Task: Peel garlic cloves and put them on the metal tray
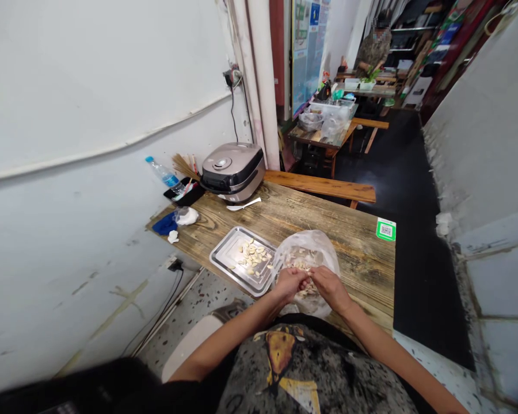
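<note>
From where I stand, I see a person sitting or standing close up at a wooden desk (358, 259), both bare hands together over an open, clear plastic bag (326, 246). The left hand (292, 283) has its fingers curled in tight, and the right hand (328, 287) has its fingers drawn together in a pinch; their tips meet above the bag's mouth. Whether a small piece is gripped between them I cannot tell. Inside the bag lies a heap of small pale bits. Close against its left side is a shallow metal tray (223, 248), with pale cloves (251, 250) scattered loosely over its middle and right part.

Farther back on the desk sits a rice cooker (233, 167), with a white spoon (244, 204) just in front. Left of the cooker, a water bottle (166, 175) leans in a black holder (192, 196), near a blue cloth (164, 224). A green code card (386, 230) lies at the far right corner. Well beyond, another person (373, 54) bends over green leaves (371, 75).
</note>
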The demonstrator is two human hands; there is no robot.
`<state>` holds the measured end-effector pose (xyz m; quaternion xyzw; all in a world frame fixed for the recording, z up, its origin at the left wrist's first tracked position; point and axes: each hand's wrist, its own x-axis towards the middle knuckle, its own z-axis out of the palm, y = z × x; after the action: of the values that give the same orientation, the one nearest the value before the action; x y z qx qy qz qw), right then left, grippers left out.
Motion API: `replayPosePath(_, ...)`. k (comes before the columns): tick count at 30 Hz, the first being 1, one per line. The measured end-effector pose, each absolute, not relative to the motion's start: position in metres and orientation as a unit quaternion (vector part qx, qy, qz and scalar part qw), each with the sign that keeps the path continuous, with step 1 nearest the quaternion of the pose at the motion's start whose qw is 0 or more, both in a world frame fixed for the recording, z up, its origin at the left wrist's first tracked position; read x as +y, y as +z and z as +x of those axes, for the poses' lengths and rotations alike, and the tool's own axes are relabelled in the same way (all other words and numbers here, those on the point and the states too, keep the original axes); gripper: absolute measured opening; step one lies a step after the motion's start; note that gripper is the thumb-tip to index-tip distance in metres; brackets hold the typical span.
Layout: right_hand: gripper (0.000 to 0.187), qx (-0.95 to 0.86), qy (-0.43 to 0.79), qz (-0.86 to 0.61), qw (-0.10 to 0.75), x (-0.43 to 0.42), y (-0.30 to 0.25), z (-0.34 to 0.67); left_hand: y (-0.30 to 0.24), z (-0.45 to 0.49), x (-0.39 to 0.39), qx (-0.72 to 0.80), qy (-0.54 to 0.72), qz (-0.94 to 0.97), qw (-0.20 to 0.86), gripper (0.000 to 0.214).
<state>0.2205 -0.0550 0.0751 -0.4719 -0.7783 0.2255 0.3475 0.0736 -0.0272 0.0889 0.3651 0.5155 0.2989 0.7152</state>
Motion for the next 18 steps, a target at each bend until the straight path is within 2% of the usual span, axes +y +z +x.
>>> replayPosePath(7, 0.015, -0.666, 0.284, -0.543, 0.426, -0.059, 0.073, 0.212, 0.098, 0.076, -0.027, 0.511, 0.334, 0.341, 0.714, 0.013)
replayPosePath(13, 0.033, -0.460, 0.497, -0.541, 0.498, -0.055, 0.071, 0.207, 0.102, 0.077, -0.025, 0.469, 0.382, 0.356, 0.713, 0.007)
replayPosePath(18, 0.026, -0.268, 0.617, -0.460, 0.580, -0.049, 0.074, 0.214, 0.105, 0.077, -0.024, 0.449, 0.392, 0.369, 0.713, 0.008)
